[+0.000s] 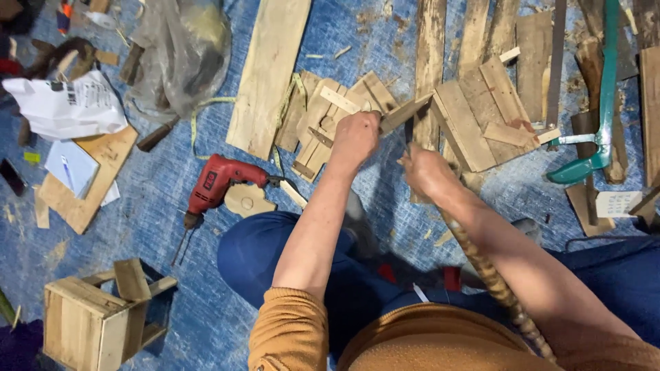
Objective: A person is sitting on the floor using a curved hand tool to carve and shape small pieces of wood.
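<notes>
My left hand is closed around the handle of a flat grey blade that points to the right. The blade's edge meets the top end of a long stick carved in a twisted pattern. My right hand grips that stick near its upper end. The rest of the stick runs back under my right forearm toward my body. Both hands work above a blue sheet, over my blue-trousered knees. Whether the blade is cutting into the stick is hidden by my hands.
Wooden planks and offcuts lie ahead. A red electric drill rests at my left knee, a green-framed saw at the right. A small wooden crate, papers and a plastic bag lie to the left.
</notes>
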